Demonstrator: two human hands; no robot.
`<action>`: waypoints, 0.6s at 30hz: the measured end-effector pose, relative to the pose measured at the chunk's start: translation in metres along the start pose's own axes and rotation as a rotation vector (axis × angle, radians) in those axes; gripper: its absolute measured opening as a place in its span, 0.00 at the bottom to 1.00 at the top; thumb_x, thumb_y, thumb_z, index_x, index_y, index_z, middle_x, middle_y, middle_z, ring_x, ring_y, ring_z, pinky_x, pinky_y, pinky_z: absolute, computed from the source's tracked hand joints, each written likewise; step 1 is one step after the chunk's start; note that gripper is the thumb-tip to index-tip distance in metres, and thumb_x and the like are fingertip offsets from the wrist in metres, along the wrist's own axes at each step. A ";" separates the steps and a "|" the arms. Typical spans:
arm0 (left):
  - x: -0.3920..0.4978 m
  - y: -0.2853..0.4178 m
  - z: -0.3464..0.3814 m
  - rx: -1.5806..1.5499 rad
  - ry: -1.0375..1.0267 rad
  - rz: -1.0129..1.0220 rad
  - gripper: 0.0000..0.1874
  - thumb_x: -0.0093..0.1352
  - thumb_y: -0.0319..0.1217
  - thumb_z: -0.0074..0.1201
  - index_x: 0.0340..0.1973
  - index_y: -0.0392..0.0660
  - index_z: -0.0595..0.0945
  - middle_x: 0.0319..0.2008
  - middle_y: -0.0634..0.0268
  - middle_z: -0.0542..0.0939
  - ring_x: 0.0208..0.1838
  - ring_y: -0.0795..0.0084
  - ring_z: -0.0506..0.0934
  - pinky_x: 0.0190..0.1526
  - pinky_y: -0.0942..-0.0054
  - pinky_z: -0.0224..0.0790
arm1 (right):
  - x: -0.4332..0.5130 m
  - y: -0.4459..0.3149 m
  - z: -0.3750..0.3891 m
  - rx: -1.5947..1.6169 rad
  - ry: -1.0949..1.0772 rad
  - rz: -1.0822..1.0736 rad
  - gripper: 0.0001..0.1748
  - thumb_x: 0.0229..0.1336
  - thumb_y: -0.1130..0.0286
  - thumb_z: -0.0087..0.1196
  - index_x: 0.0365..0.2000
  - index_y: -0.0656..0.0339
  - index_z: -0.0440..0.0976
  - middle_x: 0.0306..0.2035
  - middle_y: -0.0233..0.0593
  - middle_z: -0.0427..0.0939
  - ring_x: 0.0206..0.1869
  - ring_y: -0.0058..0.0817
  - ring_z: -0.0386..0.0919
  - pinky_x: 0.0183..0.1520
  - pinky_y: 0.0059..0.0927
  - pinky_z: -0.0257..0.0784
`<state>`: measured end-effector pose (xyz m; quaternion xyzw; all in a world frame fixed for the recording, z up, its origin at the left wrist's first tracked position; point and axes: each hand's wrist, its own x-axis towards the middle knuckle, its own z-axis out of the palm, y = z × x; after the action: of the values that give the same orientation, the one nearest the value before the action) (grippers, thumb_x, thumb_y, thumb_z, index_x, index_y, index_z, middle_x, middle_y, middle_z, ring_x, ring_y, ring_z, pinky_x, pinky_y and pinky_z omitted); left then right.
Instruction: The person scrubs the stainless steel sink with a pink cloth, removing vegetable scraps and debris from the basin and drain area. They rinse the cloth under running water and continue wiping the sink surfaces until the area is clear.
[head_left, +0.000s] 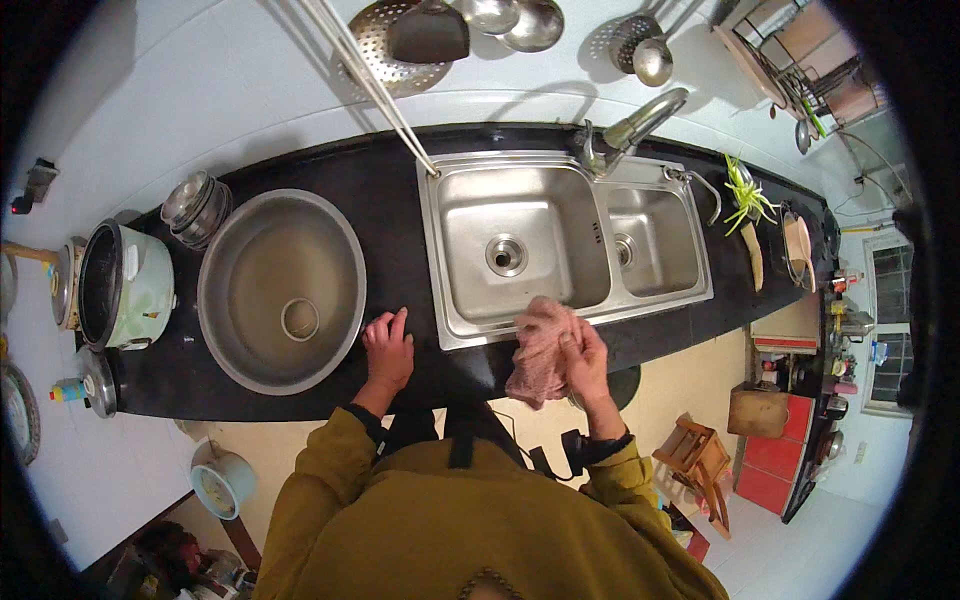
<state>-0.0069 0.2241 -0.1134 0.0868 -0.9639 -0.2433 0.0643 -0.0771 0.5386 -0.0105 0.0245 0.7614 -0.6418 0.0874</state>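
A crumpled pink cloth (541, 352) is gripped in my right hand (587, 364) at the front edge of the double-bowl stainless steel sink (465, 296). Both sink bowls have bare bottoms with drains. My left hand (390, 351) rests on the black countertop (397, 187) with nothing in it, beside a large round metal basin (225, 345). Brownish, cloudy liquid seems to cover the basin's bottom. A small round dish or ring (300, 320) lies in it; which of these I cannot tell.
Behind the sink stands a faucet (630, 131). Stacked metal bowls (199, 206) and a rice cooker pot (142, 285) are at left. Leafy greens (746, 195) lie right of the sink. A wooden chair (694, 454) stands on the floor; ladles (532, 26) hang on the wall.
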 end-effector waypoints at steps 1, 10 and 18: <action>-0.002 -0.001 0.002 0.021 -0.013 0.013 0.30 0.61 0.30 0.57 0.61 0.47 0.69 0.55 0.55 0.67 0.59 0.51 0.64 0.60 0.49 0.55 | 0.004 -0.011 0.003 0.154 -0.024 0.001 0.15 0.66 0.70 0.48 0.50 0.67 0.71 0.44 0.33 0.77 0.45 0.18 0.72 0.50 0.22 0.68; -0.005 0.000 0.004 0.047 -0.052 0.007 0.31 0.62 0.32 0.55 0.62 0.46 0.68 0.56 0.54 0.65 0.60 0.49 0.63 0.63 0.47 0.53 | 0.166 -0.069 0.027 0.428 -0.054 -0.021 0.21 0.66 0.71 0.48 0.58 0.65 0.63 0.54 0.40 0.72 0.53 0.27 0.72 0.56 0.30 0.69; -0.004 0.003 0.003 0.099 -0.106 -0.046 0.32 0.60 0.33 0.56 0.62 0.47 0.68 0.56 0.54 0.66 0.60 0.49 0.63 0.62 0.46 0.53 | 0.310 -0.052 0.120 -0.130 -0.029 -0.610 0.32 0.55 0.77 0.49 0.62 0.57 0.60 0.58 0.55 0.67 0.58 0.44 0.67 0.61 0.42 0.63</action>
<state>-0.0037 0.2290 -0.1145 0.0988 -0.9745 -0.2012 0.0035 -0.3778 0.3888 -0.0300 -0.2198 0.7717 -0.5888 -0.0971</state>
